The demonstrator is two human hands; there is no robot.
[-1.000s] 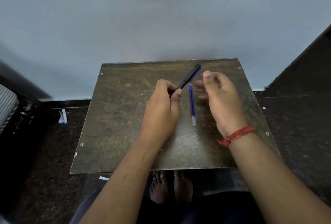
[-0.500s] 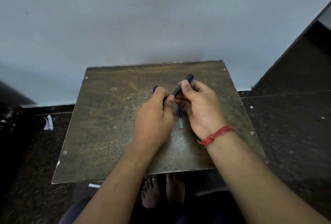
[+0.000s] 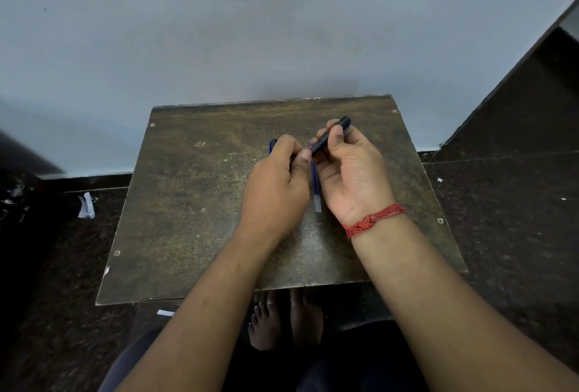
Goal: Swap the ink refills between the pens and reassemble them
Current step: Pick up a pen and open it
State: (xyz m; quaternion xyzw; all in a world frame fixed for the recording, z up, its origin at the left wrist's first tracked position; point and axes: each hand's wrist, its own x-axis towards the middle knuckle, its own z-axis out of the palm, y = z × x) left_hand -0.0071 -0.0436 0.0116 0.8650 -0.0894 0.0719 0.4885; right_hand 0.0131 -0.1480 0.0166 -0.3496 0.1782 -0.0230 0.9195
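A black pen barrel (image 3: 329, 136) slants up to the right above the small brown table (image 3: 194, 203). My right hand (image 3: 351, 172) pinches its upper end between thumb and fingers. My left hand (image 3: 275, 191) grips its lower end with curled fingers; a blue pen part (image 3: 272, 145) sticks out behind that hand's knuckles. A blue ink refill (image 3: 315, 185) with a clear end lies on the table between my two hands, pointing toward me.
The table stands against a pale wall (image 3: 250, 31). A dark floor (image 3: 501, 219) surrounds it, with scraps of white paper (image 3: 86, 206) at the left and my bare feet (image 3: 285, 319) below the table's near edge.
My right hand closed in from beside the pen and took hold of its upper end. The camera view shifted slightly; the refill stayed on the table.
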